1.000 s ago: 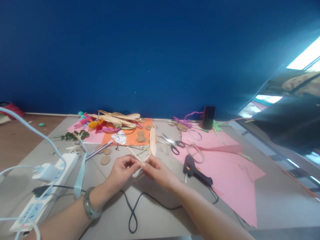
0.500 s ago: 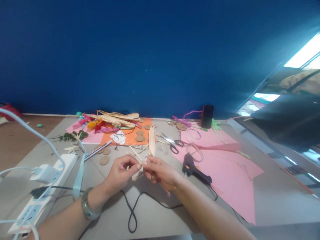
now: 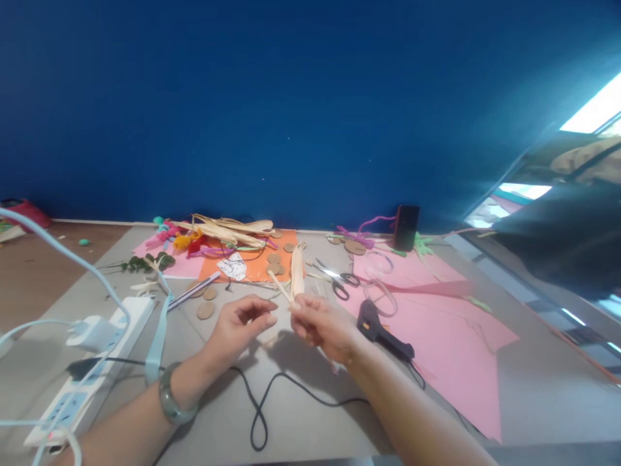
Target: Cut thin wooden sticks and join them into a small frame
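Observation:
Pinched in my right hand point(image 3: 317, 323) is a thin pale stick point(image 3: 280, 287), its free end slanting up and to the left. My left hand point(image 3: 247, 327) is just left of it, thumb and fingers curved and apart, with nothing visible between them. A jade-coloured bangle point(image 3: 171, 396) circles my left wrist. Directly beyond my right hand lies a folded piece of pale dried husk point(image 3: 297, 272). Scissors point(image 3: 339, 283) rest to the right of the husk. A black glue gun point(image 3: 381, 329) is beside my right forearm.
A white power strip point(image 3: 104, 362) with plugs is on the left, and a black cable point(image 3: 258, 411) loops in front. Pink paper point(image 3: 446, 349) spreads on the right. Cardboard discs point(image 3: 206, 310), orange paper point(image 3: 252, 272) and more husk point(image 3: 233, 228) lie farther back. A phone point(image 3: 406, 228) leans against the blue wall.
My left hand has let go of the stick and its fingers have parted. My right hand has shifted slightly right and up with the stick. The view has moved a little.

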Available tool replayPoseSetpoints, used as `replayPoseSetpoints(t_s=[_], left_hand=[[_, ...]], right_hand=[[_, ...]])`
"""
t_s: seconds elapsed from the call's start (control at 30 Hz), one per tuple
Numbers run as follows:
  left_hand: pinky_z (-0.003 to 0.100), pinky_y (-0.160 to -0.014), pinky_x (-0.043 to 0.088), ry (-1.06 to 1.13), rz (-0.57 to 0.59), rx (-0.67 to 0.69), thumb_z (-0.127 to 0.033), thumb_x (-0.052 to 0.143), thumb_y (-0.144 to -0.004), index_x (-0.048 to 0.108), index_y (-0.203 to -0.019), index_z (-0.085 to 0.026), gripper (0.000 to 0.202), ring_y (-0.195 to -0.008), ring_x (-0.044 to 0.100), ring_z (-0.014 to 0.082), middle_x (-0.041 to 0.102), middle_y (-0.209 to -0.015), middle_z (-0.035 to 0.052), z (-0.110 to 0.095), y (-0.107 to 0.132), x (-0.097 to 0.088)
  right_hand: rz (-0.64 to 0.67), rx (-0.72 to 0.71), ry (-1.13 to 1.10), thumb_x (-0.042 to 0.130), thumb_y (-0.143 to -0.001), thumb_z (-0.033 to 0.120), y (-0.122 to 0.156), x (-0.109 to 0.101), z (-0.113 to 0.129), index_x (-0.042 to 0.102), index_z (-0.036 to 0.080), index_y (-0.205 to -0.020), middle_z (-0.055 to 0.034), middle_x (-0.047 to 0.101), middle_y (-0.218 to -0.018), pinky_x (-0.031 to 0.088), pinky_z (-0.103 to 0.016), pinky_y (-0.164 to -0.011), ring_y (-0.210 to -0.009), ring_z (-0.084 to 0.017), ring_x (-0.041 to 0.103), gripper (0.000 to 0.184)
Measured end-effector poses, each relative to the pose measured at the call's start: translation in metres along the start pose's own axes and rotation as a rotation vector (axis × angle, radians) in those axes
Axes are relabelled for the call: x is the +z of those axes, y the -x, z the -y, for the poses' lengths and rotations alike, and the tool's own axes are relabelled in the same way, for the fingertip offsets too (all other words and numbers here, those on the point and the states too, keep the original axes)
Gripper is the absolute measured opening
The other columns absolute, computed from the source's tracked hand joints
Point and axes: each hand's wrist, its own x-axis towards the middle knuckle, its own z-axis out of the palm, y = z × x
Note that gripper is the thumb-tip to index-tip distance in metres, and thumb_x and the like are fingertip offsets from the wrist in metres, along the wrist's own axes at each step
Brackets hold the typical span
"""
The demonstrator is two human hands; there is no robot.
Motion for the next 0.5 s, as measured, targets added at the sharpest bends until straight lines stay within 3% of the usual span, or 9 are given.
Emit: replayPoseSetpoints(t_s=[0.17,0.5], left_hand=[[0.025,-0.062,0.046,-0.010,0.059,-0.009,-0.028,0.073,-0.070,0.070,-0.079,-0.015,0.016,-0.070,0.059,0.0150,0.066,-0.076,0.0056,0.004,0.000,0.001],[0.026,-0.066,0.045,-0.130,0.071,0.078,-0.029,0.068,-0.075,0.065,-0.068,-0.014,0.016,-0.070,0.058,0.0152,0.063,-0.071,0.0048,-0.002,0.001,0.000]], right_hand=[[0.050,0.037,0.017,0.067,-0.073,0.044,-0.003,0.010,-0.013,0.033,0.019,-0.061,0.0068,0.048,-0.048,0.012,-0.018,-0.038,-0.038,-0.003,0.027,0.044],[0.085,0.103,-0.029,0.068,-0.073,0.044,-0.001,0.009,-0.012,0.036,0.019,-0.063,0.0076,0.045,-0.047,0.011,-0.018,-0.038,-0.038,-0.003,0.028,0.042]])
